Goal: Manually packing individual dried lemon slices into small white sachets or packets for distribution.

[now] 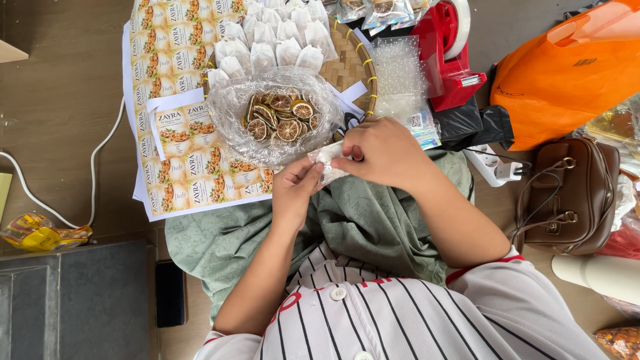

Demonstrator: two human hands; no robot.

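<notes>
Both hands grasp the small white sachet (327, 163): left hand (293, 190) steadies its lower end, right hand (377, 153) pinches the top; keep the mouth level above the bag of dried citrus slices (280, 119)

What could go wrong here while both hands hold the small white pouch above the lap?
The small white pouch is pinched between the left hand and the right hand over green cloth, so a slip might spill its contents there. The open clear bag of dried citrus slices lies close by; an elbow or wrist could tip it.
</notes>
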